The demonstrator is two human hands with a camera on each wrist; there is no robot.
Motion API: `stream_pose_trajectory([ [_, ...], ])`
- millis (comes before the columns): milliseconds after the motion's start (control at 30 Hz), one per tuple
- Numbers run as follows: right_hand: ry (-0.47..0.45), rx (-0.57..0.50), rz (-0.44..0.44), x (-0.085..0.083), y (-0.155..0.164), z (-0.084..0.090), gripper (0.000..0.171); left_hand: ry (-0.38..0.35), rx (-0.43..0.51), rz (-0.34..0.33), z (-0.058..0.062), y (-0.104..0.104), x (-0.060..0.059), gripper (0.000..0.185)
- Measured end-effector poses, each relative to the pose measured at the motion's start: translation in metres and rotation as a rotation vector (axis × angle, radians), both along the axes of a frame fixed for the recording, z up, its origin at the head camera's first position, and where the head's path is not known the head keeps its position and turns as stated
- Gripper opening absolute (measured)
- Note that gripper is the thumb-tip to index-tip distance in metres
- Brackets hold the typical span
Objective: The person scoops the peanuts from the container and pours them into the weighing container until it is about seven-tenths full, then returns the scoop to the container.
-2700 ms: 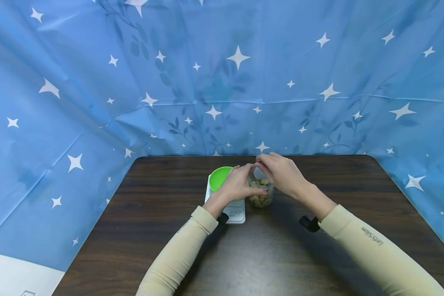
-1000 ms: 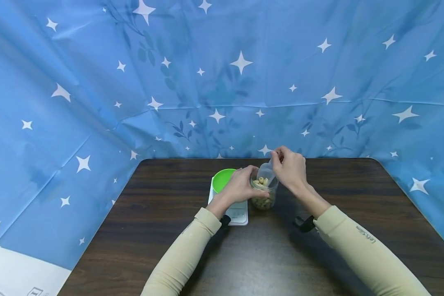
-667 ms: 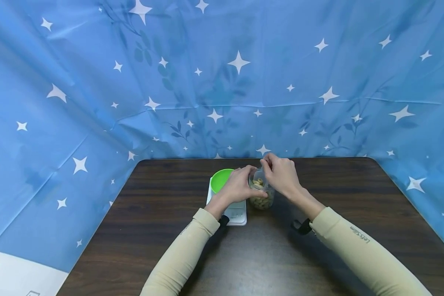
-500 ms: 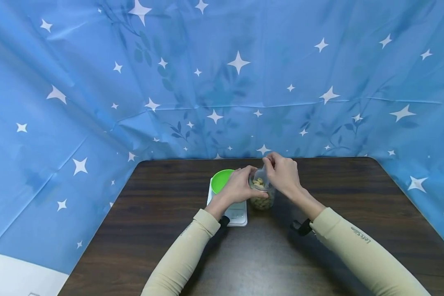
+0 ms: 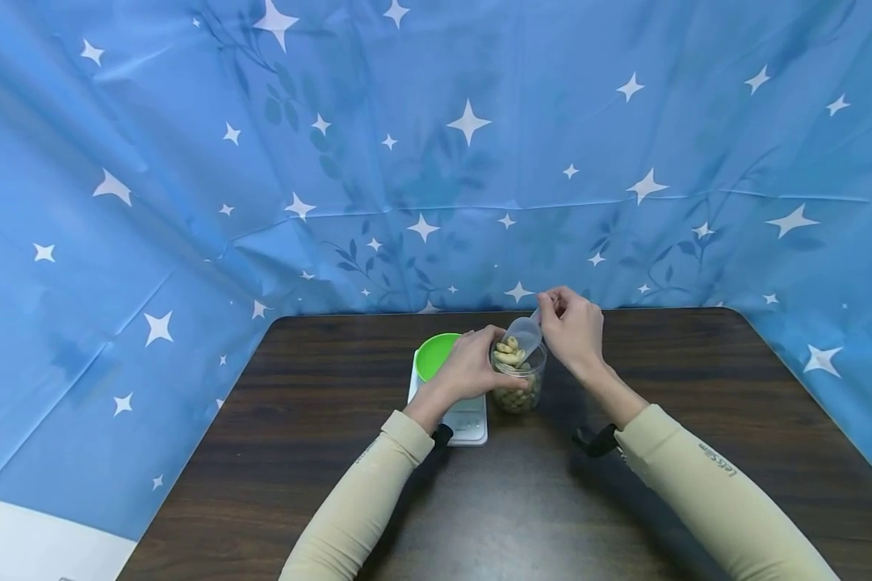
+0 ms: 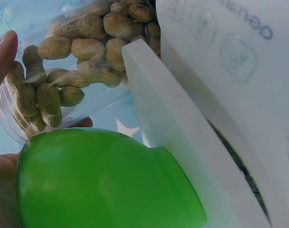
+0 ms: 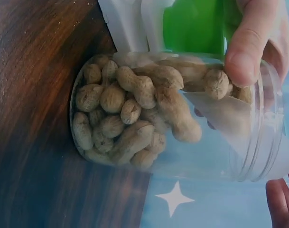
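A clear jar [image 5: 521, 394] stands upright on the table, part filled with unshelled peanuts [image 7: 139, 90]. My left hand [image 5: 468, 367] grips it near the rim, its thumb pressed along the side in the right wrist view. Above the jar's far right edge, my right hand [image 5: 572, 329] pinches the handle of a translucent scoop [image 5: 527, 329]. The scoop's bowl tilts down into the jar mouth, with several peanuts in it. Behind my left hand, a green bowl [image 5: 429, 353] sits on a white kitchen scale [image 5: 468, 426]; my left hand and wrist hide part of both.
The dark wooden table [image 5: 538, 500] ends at a blue curtain [image 5: 378, 161] with white stars, close behind the jar and scale. In the left wrist view, the green bowl [image 6: 97, 180] and the scale's raised platform [image 6: 168, 114] are right next to the jar.
Over the last half second my right hand has risen and shifted right, lifting the scoop higher in the jar mouth with peanuts in it. My left hand keeps its grip on the jar.
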State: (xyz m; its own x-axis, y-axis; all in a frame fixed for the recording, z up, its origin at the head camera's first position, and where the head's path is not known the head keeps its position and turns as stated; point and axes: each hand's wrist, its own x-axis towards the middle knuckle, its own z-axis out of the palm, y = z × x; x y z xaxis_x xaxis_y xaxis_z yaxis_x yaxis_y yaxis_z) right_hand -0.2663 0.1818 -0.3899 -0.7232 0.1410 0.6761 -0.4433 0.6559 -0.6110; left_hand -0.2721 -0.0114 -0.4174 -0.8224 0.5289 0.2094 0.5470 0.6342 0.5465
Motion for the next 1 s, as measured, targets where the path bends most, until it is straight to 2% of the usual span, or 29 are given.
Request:
stream_pose_trajectory([
  [200, -0.039, -0.024, -0.015, -0.001, 0.0022, 0.0018, 0.025, 0.007, -0.003, -0.004, 0.0007, 0.0, -0.0007, 0.085],
  [533, -0.005, -0.089, -0.042, -0.0002, 0.0054, 0.0, 0.023, 0.011, 0.001, -0.008, 0.0, 0.0022, 0.001, 0.085],
  [767, -0.116, -0.061, -0.018, 0.0028, 0.0025, -0.0007, 0.027, -0.008, 0.005, 0.0, -0.0011, 0.0015, 0.0016, 0.085],
  [1000, -0.202, -0.034, 0.059, 0.0066, 0.0057, 0.0023, 0.027, -0.019, 0.016, 0.005, -0.0005, -0.0003, 0.0028, 0.081],
])
